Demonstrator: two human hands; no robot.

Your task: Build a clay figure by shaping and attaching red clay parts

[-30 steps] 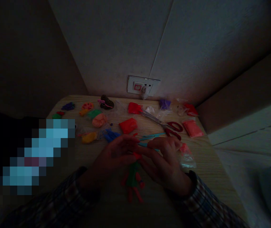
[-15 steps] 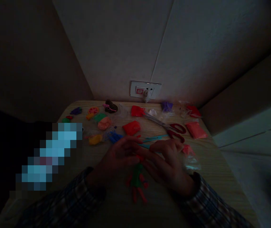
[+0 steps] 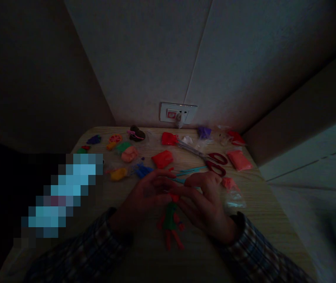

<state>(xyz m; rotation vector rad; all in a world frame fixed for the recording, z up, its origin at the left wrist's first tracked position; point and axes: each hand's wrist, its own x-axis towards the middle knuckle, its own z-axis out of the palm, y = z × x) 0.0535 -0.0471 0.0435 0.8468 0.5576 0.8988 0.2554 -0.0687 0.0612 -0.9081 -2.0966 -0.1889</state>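
The room is dim. A small clay figure with a green body and red limbs lies on the wooden table in front of me. My left hand and my right hand meet just above the figure. Their fingertips pinch a small red clay piece at the figure's upper end. Both hands are curled closed around it. Thin blue sticks lie just beyond my fingers.
Clay lumps in red, orange, yellow, purple and pink lie scattered, some in clear bags. Red-handled scissors rest behind my right hand. A wall socket is at the table's back. A blurred patch covers the left.
My hands stay together on the red piece over the figure, with only small finger shifts. The view has drifted slightly.
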